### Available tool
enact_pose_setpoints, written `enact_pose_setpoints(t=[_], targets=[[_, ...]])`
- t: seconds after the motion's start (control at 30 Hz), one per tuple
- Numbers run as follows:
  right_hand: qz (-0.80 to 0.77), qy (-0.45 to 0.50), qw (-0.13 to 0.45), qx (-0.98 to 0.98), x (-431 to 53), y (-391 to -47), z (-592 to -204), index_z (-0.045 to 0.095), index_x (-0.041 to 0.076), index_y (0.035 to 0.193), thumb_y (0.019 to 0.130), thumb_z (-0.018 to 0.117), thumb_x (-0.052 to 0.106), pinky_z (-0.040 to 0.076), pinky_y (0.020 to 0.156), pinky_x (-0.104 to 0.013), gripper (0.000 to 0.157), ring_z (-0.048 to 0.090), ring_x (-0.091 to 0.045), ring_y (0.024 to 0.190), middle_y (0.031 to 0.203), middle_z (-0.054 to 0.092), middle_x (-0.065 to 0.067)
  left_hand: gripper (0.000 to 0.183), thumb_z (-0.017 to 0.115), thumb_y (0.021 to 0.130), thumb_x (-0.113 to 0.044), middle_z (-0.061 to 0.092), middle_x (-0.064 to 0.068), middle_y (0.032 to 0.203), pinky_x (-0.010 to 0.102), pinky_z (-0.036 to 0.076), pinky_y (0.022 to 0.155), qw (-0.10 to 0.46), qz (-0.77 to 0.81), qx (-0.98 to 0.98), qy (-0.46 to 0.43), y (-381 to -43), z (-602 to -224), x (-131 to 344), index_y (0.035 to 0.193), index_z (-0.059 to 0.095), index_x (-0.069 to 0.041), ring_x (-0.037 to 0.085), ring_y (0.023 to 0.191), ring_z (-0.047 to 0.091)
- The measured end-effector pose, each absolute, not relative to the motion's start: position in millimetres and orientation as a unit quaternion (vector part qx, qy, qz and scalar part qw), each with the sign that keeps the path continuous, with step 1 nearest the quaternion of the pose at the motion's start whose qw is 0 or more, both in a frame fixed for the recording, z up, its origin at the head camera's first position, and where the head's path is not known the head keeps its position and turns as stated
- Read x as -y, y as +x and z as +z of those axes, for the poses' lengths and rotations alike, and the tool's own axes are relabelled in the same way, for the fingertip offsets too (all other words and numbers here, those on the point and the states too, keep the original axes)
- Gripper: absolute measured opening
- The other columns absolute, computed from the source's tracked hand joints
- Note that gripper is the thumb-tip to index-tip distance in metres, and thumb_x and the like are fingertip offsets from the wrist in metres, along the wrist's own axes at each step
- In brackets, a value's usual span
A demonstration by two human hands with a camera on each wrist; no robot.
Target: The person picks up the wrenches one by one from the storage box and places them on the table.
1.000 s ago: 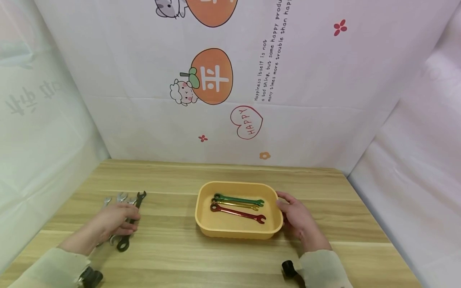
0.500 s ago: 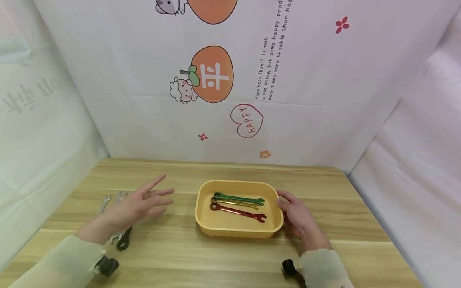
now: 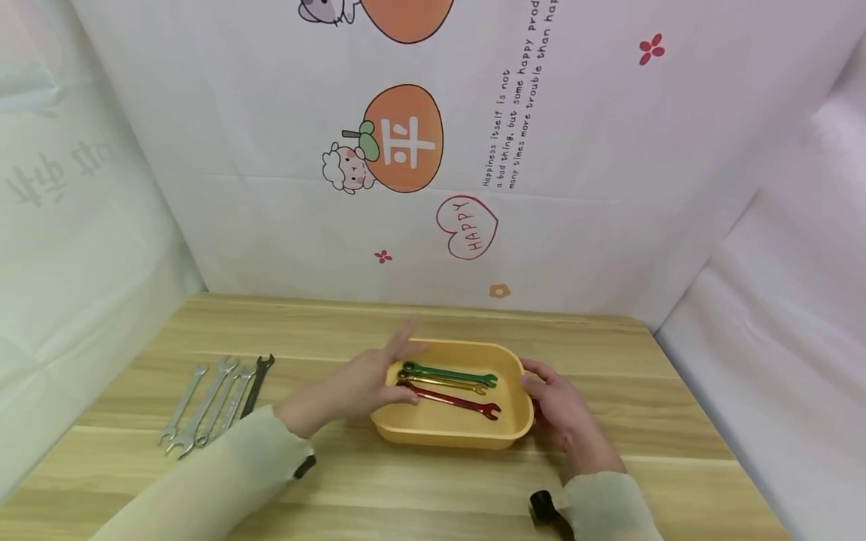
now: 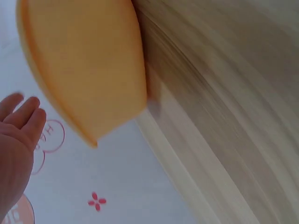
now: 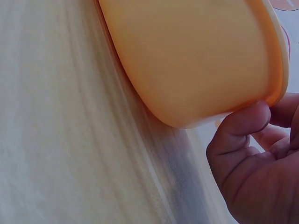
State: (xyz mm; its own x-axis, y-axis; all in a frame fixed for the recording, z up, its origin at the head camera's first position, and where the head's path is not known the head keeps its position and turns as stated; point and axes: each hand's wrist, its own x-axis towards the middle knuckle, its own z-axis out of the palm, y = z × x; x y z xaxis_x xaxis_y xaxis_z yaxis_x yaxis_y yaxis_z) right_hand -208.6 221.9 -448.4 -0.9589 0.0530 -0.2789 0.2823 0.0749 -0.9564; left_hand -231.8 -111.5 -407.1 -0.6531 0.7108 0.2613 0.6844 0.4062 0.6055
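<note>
A yellow plastic tub stands on the table with a green wrench, a gold wrench and a red wrench lying inside. My left hand reaches over the tub's left end, thumb and fingers spread, holding nothing. It covers part of the left rim in the head view. In the left wrist view, that hand's fingers extend beside the tub's rim. My right hand grips the tub's right end; the right wrist view shows its thumb against the wall just below the rim.
Several silver wrenches lie slanted side by side at the left of the wooden table, with a black wrench on their right. A printed white cloth rises behind the table's back edge.
My left hand has moved right, from above the black wrench to the tub's left end, uncovering the wrenches on the left. The right hand stays at the tub.
</note>
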Motion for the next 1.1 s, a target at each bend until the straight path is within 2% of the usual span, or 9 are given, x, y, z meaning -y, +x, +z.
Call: enact_pose_setpoints(t=[0.13,0.17,0.2,0.27,0.37,0.53,0.73,0.87,1.1], targets=[[-0.676,0.114,0.089,-0.722,-221.7,-206.0,-448.8,0.047,0.013,0.148,0.105,0.051,0.02,0.055,0.067,-0.032,0.044,0.061,-0.023,0.086,0.118,0.057,-0.021,0.115,0.078,0.088,-0.026,0.053,0.003,0.144,0.041,0.049,0.093,0.077,0.326,-0.849,0.408,-235.9,-411.8,89.5,0.157,-0.013,-0.039,0.016,0.088,0.067],[-0.678,0.115,0.09,-0.72,-221.7,-205.6,-448.7,0.047,0.014,0.148,0.105,0.051,0.02,0.055,0.067,-0.032,0.044,0.061,-0.023,0.087,0.119,0.057,-0.02,0.114,0.077,0.088,-0.029,0.054,0.001,0.142,0.042,0.048,0.097,0.091,0.316,-0.854,0.404,-237.0,-412.8,84.9,0.158,-0.012,-0.039,0.02,0.103,0.066],[-0.679,0.117,0.089,-0.719,-221.7,-205.3,-448.6,0.047,0.014,0.148,0.105,0.051,0.02,0.055,0.066,-0.032,0.044,0.061,-0.023,0.087,0.119,0.057,-0.02,0.112,0.076,0.089,-0.032,0.055,-0.001,0.141,0.042,0.046,0.1,0.106,0.306,-0.858,0.4,-237.8,-413.7,80.7,0.158,-0.011,-0.039,0.024,0.104,0.066],[-0.682,0.115,0.089,-0.717,-221.9,-205.2,-448.1,0.046,0.014,0.148,0.105,0.051,0.021,0.054,0.065,-0.031,0.044,0.06,-0.023,0.085,0.118,0.057,-0.02,0.107,0.073,0.09,-0.038,0.057,-0.004,0.138,0.043,0.041,0.106,0.131,0.281,-0.865,0.394,-238.6,-415.1,73.3,0.158,-0.01,-0.039,0.026,0.121,0.057],[-0.686,0.116,0.087,-0.713,-222.0,-205.4,-447.2,0.046,0.014,0.148,0.105,0.051,0.02,0.054,0.064,-0.031,0.043,0.061,-0.022,0.084,0.117,0.058,-0.02,0.101,0.067,0.093,-0.047,0.059,-0.006,0.137,0.043,0.036,0.11,0.165,0.247,-0.872,0.39,-238.1,-417.6,65.1,0.16,-0.008,-0.036,0.026,0.129,0.05],[-0.688,0.113,0.088,-0.711,-222.8,-204.9,-447.5,0.046,0.014,0.148,0.105,0.051,0.02,0.055,0.068,-0.032,0.044,0.062,-0.023,0.089,0.122,0.057,-0.021,0.092,0.059,0.097,-0.05,0.056,-0.004,0.139,0.039,0.035,0.111,0.196,0.214,-0.877,0.384,-235.6,-425.2,58.2,0.161,-0.004,-0.032,0.022,0.132,0.047],[-0.698,0.11,0.088,-0.702,-223.5,-206.5,-448.4,0.046,0.013,0.148,0.105,0.05,0.018,0.056,0.068,-0.032,0.043,0.063,-0.024,0.09,0.121,0.058,-0.021,0.08,0.055,0.102,-0.044,0.061,-0.004,0.133,0.038,0.041,0.106,0.179,0.214,-0.884,0.376,-235.0,-428.4,57.0,0.162,0.004,-0.031,0.018,0.124,0.054],[-0.701,0.11,0.089,-0.699,-223.6,-207.5,-447.5,0.046,0.013,0.148,0.105,0.049,0.017,0.056,0.066,-0.032,0.042,0.063,-0.023,0.086,0.116,0.059,-0.021,0.071,0.054,0.104,-0.035,0.064,-0.003,0.128,0.036,0.043,0.104,0.173,0.219,-0.881,0.381,-235.8,-426.2,58.2,0.161,0.014,-0.028,0.013,0.123,0.054],[-0.693,0.11,0.088,-0.707,-222.8,-208.9,-447.4,0.047,0.014,0.147,0.105,0.049,0.017,0.054,0.064,-0.031,0.042,0.061,-0.022,0.082,0.112,0.059,-0.02,0.05,0.049,0.105,-0.021,0.06,-0.003,0.135,0.031,0.048,0.094,0.151,0.168,-0.889,0.399,-236.9,-426.3,58.4,0.155,0.04,-0.022,0.007,0.102,0.058]])
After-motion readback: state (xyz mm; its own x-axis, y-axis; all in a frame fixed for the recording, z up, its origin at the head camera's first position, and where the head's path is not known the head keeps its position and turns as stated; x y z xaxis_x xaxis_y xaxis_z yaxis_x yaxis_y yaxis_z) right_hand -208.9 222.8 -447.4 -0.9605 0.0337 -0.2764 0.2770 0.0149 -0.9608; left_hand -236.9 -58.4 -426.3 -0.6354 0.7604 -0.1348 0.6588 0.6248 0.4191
